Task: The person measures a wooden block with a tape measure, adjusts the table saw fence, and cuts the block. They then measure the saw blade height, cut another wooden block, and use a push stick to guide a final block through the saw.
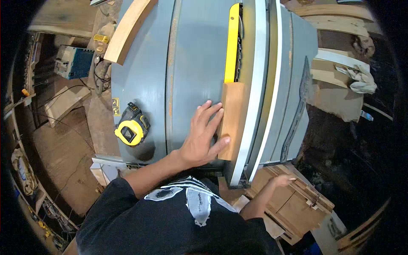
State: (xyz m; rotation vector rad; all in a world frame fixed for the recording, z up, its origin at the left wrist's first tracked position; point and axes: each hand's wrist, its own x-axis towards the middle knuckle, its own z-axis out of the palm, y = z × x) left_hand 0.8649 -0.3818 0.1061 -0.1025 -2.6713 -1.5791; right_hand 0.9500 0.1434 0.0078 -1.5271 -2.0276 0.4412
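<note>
My left hand rests against a short wooden block on the grey table of a table saw. Its fingers are stretched out along the block's left side, with the thumb across the near part of the top. The block lies along the metal fence, its far end at the yellow blade guard. Part of the toothed saw blade shows beside the guard. Off the table at lower right, my right hand is closed beside a wooden box-like stand; what its fingers hold is too small to make out.
A yellow and black tape measure sits on the left of the saw table. A curved wooden piece lies at the far left edge. More cut wood and a pale cloth are at right. A teal case stands at left.
</note>
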